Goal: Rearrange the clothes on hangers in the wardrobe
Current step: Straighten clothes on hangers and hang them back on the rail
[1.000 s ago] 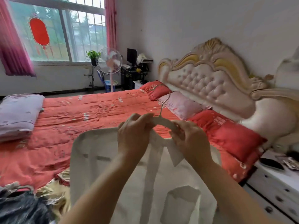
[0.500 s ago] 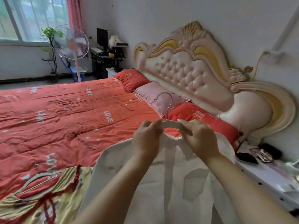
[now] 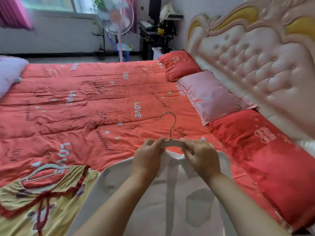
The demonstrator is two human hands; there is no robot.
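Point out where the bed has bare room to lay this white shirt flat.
Free: the middle of the red quilt, bordered by the lilac blanket at left, the pillows at right and the yellow garment in front. Crowded: the near left, where the yellow garment lies with its hanger, and the pillow row.

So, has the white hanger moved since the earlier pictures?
Yes, it seems. The hanger hook earlier overlapped the pink pillow; now it shows over the quilt, left of that pillow, away from the headboard. The camera turned too.
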